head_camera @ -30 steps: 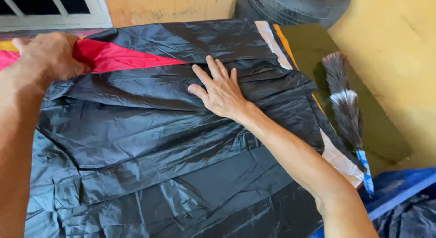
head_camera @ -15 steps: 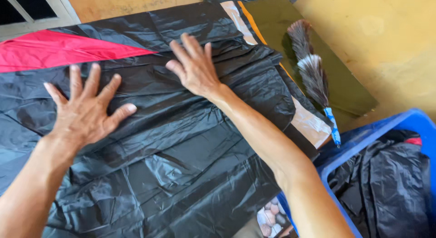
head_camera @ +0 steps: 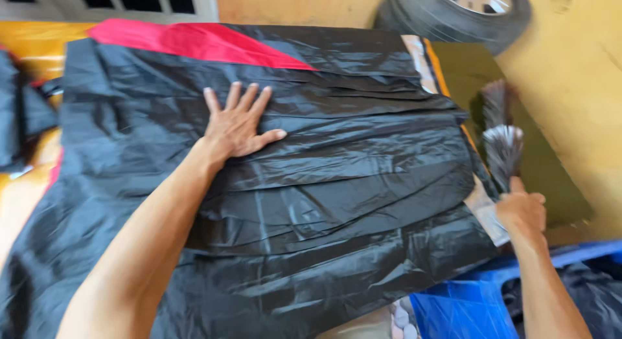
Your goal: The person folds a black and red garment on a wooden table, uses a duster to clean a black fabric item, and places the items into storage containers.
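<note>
While my left hand (head_camera: 238, 125) lies flat with its fingers (head_camera: 234, 98) spread wide on the crinkled black plastic sheeting (head_camera: 337, 183), that sheeting covers nearly the whole table, folded in slack layers just past my fingertips and under my palm. My right hand (head_camera: 523, 209) has its fingers closed around the handle of a grey-and-black feather duster (head_camera: 502, 135), off the sheeting's right edge. Beyond my left fingertips a red plastic panel (head_camera: 194, 41) shows; beyond the duster lie an olive-green board (head_camera: 551, 183) and a car tyre (head_camera: 466, 12). A blue plastic bin (head_camera: 466, 310) sits below my right wrist. I judge the slick layers could slide under one palm, or the duster could snag a fold.
</note>
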